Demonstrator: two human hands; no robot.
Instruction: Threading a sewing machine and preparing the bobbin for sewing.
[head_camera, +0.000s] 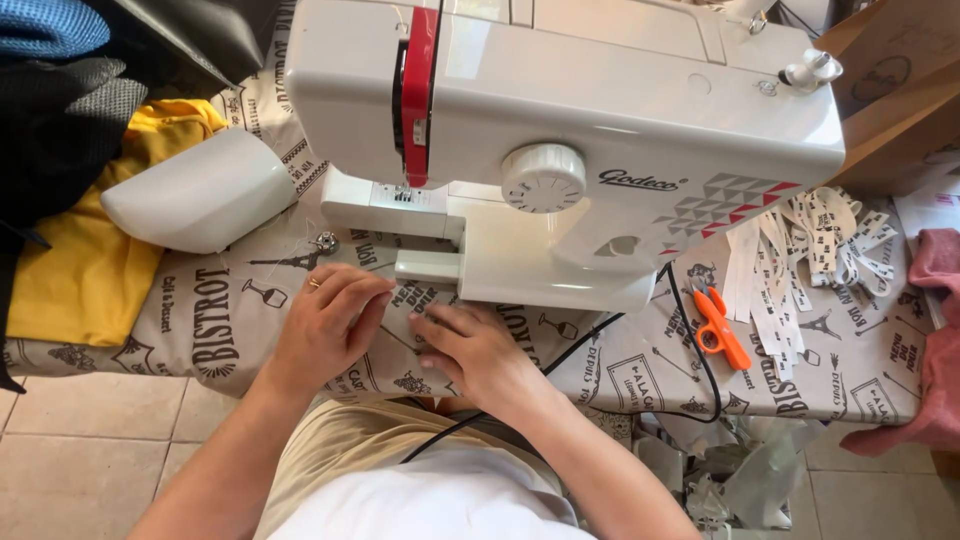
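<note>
- Left hand, a ring on one finger: fingers curled loosely, fingertips pressed down on the printed beige tablecloth just in front of the machine bed; whether they pinch anything underneath cannot be told.
- Right hand: fingers extended and flat, tips touching the cloth just beside the left hand's fingers; nothing is visibly gripped.
- Just beyond both sets of fingertips stands the white plastic sewing machine with red trim; its needle area lies ahead of the left fingers.
- Judged step: positioning or smoothing material in front of the presser foot.
- A next move would call for steady, even fingertip pressure, kept apart from the needle.
- Well right of the fingers: orange thread snips and white printed label strips.
</note>
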